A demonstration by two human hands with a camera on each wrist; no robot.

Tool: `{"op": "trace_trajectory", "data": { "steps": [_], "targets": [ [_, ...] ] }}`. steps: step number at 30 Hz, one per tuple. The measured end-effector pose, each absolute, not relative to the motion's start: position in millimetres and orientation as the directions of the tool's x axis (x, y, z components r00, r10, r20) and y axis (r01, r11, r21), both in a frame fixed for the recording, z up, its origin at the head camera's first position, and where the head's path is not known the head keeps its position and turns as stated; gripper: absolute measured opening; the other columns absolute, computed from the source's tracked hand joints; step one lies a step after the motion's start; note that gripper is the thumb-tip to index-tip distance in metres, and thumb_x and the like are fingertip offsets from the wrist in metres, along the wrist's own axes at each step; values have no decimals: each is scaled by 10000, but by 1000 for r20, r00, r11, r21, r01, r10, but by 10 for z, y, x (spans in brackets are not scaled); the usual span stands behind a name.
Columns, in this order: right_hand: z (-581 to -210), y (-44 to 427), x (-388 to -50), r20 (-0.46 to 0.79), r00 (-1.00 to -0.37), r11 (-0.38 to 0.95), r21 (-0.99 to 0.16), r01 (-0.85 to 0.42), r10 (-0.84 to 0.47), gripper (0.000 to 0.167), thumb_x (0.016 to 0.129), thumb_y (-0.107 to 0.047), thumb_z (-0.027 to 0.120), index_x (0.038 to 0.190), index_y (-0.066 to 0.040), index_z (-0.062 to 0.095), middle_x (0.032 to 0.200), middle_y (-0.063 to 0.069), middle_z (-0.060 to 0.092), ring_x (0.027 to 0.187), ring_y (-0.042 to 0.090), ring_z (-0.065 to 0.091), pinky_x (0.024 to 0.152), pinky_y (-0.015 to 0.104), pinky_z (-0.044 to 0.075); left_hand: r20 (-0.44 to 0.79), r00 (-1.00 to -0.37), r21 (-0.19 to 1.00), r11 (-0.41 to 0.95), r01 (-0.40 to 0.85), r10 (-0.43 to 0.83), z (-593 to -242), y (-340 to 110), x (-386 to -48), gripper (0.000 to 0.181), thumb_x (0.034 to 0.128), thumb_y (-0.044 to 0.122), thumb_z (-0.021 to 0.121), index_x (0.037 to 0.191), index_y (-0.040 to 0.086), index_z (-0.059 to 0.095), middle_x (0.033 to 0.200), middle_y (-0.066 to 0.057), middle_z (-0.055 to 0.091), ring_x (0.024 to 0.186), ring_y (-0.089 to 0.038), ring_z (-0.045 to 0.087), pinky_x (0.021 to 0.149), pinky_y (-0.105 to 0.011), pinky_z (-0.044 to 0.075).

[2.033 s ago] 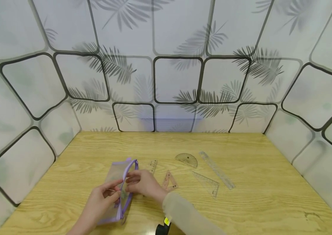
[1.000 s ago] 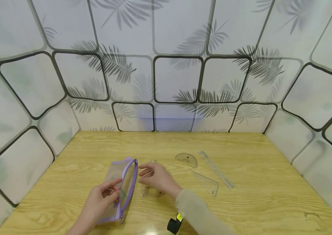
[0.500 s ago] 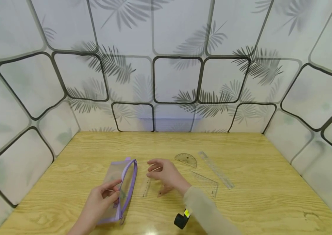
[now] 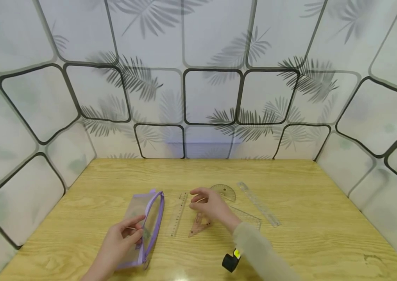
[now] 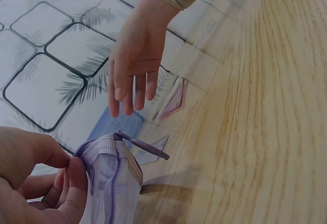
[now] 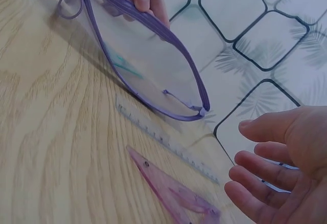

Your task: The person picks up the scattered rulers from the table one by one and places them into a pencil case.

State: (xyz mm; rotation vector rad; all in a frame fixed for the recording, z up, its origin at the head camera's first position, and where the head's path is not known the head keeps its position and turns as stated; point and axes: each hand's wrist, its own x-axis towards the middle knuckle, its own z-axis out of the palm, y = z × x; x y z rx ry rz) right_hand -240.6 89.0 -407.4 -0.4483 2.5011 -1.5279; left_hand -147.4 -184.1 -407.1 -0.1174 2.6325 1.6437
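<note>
Pinching purple-trimmed pouch (image 4: 136, 207) by open rim, near left: left hand (image 4: 118, 239). Short ruler (image 4: 178, 215) just right of pouch, then pink set square (image 6: 162, 183), clear set square (image 4: 253, 220) partly behind right sleeve (image 4: 265, 255). Right hand (image 4: 212, 203) raised above bench (image 4: 318, 230) near pink set square, fingers released. Farther: protractor (image 4: 226, 192), long ruler (image 4: 259, 204) to its right.

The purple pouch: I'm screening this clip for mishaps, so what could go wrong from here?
The purple pouch might sag shut if the left fingers lose its edge. The clear ruler beside it lies flat, so the right fingers may struggle to lift it. The right sleeve, overlapping the clear set square in the head view, could brush it askew.
</note>
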Motion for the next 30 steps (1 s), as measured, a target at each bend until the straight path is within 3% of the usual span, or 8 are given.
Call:
{"op": "trace_trajectory", "data": {
  "steps": [10, 17, 24, 30],
  "targets": [
    [-4142, 1084, -2461, 55, -960, 382, -910, -162, -274, 425, 921, -192, 701, 1316, -72, 601, 1101, 108, 695, 896, 170, 663, 760, 369, 601, -76, -996, 897, 433, -90, -49, -4048, -1828, -1456, 418, 908, 19, 648, 1323, -1, 600, 1013, -76, 630, 777, -59, 594, 654, -174, 512],
    [-4150, 1196, -2437, 98, -976, 338, -927, -160, -192, 432, 919, -164, 701, 1323, -55, 594, 1119, 166, 687, 902, 288, 677, 719, 415, 600, -71, -996, 896, 434, -89, -57, -4051, -1830, -1457, 421, 907, 26, 652, 1323, -5, 600, 1016, -77, 633, 770, -58, 594, 635, -185, 503],
    [-4174, 1319, -2437, 92, -984, 388, -910, -147, -155, 422, 913, -182, 709, 1316, -108, 608, 1108, 104, 702, 855, 166, 662, 698, 358, 596, -76, -995, 897, 433, -95, -62, -4054, -1837, -1461, 419, 910, 39, 654, 1323, -4, 602, 1007, -67, 629, 753, -61, 595, 634, -196, 514],
    [-4191, 1446, -2453, 110, -980, 417, -892, -171, -167, 420, 909, -169, 713, 1312, -108, 615, 1088, 104, 708, 854, 200, 671, 678, 356, 599, -78, -995, 897, 432, -95, -55, -4059, -1848, -1460, 421, 912, 39, 651, 1328, 0, 598, 1016, -69, 627, 761, -58, 592, 637, -189, 511]
  ]
}}
